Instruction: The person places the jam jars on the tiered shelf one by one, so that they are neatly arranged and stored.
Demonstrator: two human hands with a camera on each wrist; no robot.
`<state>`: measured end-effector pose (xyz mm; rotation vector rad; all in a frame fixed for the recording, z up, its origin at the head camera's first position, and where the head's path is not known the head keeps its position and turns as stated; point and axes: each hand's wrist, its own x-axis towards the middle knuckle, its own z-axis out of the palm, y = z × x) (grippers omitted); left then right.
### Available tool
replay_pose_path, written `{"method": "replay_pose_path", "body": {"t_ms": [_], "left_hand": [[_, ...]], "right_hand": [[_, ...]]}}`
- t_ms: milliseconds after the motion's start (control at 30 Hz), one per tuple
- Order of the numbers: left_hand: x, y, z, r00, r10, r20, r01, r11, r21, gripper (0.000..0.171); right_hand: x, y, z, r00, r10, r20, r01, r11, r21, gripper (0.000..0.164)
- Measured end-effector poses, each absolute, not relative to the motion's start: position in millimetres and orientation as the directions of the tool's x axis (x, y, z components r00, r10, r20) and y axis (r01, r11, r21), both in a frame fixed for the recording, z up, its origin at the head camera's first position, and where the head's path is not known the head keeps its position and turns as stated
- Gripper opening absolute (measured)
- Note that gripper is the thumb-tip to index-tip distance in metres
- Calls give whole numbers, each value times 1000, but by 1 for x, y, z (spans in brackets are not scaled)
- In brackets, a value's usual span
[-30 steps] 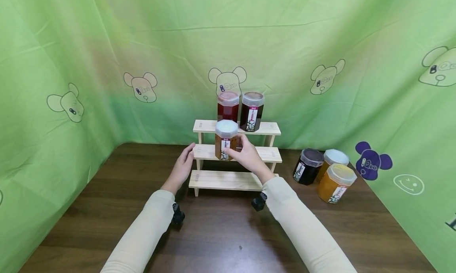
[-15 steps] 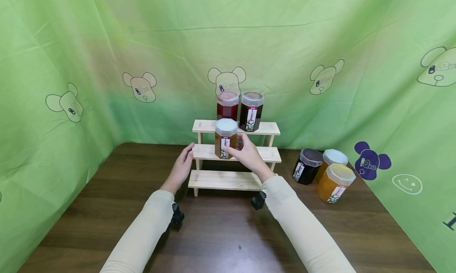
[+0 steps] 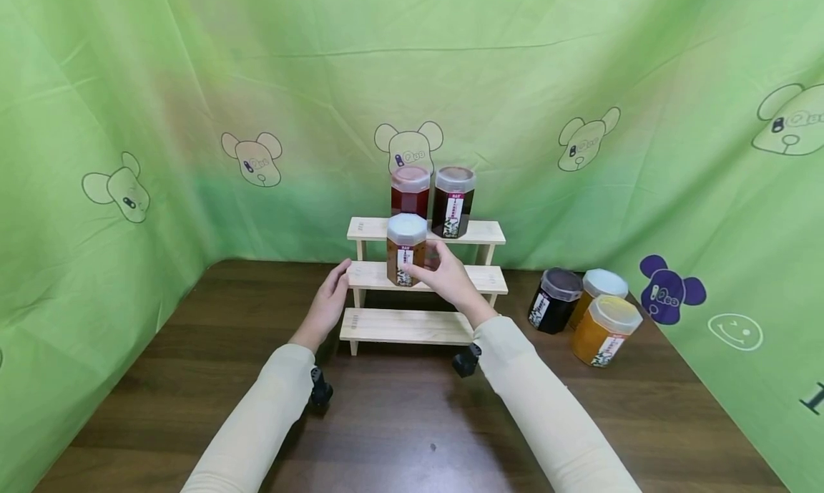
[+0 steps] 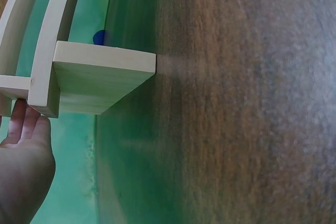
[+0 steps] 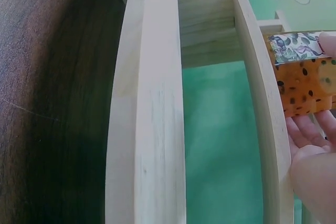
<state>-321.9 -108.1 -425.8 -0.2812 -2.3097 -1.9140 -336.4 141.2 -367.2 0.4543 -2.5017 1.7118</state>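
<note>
A three-step wooden stand (image 3: pixel 405 326) is in the middle of the head view. My right hand (image 3: pixel 447 282) pinches a clear-sided jar of orange preserve with dark seeds (image 3: pixel 405 251), its thumb across the label. This jar is upright at the middle step, left of centre, its base right at the step's surface. Its dark seeds and flowered label (image 5: pixel 299 48) show in the right wrist view. With nearly straight fingers, my left hand (image 3: pixel 327 303) touches the left end of the middle step; in the left wrist view the fingers (image 4: pixel 29 121) meet the wood from below.
On the top step stand a dark red jar (image 3: pixel 410 192) and a near-black jar (image 3: pixel 453 207). To the right, on the brown table (image 3: pixel 399 421), are a black jar (image 3: pixel 552 303) and two orange jars, the nearer one (image 3: pixel 604 332) yellow-lidded. Green printed cloth (image 3: pixel 309 85) hangs behind.
The orange jar in my right hand has shifted very slightly up and back at the middle step. My left hand stays at the stand's left end.
</note>
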Motion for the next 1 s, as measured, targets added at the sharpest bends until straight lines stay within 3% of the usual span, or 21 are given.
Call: {"method": "replay_pose_path", "body": {"t_ms": [1000], "left_hand": [[-320, -108, -426, -974, 70, 216, 225, 184, 957, 46]], "right_hand": [[-333, 143, -368, -945, -232, 229, -290, 280, -915, 75]]}}
